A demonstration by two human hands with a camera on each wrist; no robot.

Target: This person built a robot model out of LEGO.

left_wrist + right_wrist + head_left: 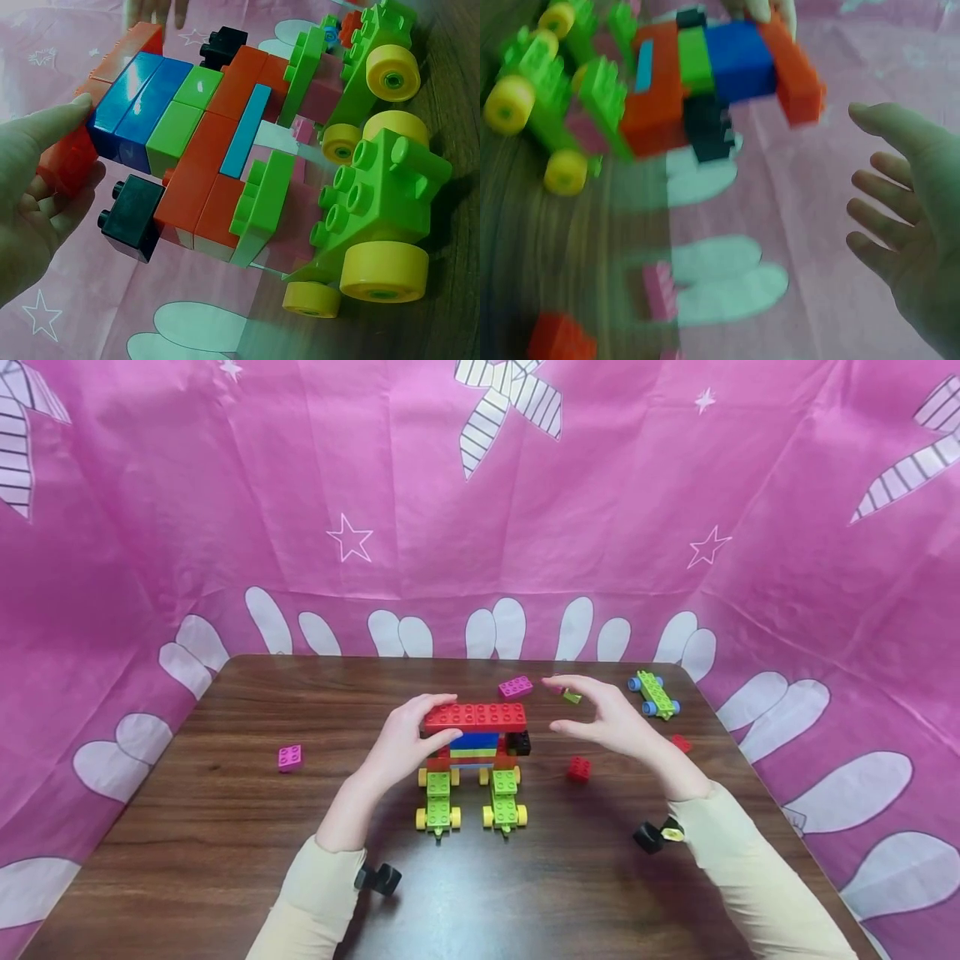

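A toy-brick structure stands mid-table on two lime wheeled bases (438,802) with yellow wheels. Its body stacks red, lime and blue bricks (142,105), with a black brick (133,217) on either side. Across the top lies a red brick layer (476,717). My left hand (408,735) grips the left end of that red top, thumb in front and fingers behind. Off to the right, my right hand (603,718) is held in the air with fingers spread, apart from the structure and holding nothing.
Behind the structure lies a pink brick (515,687); another pink brick (290,757) is at the left. A red brick (579,768) sits right of the structure. Farther right are a lime base with blue wheels (655,695) and a small red piece (681,742).
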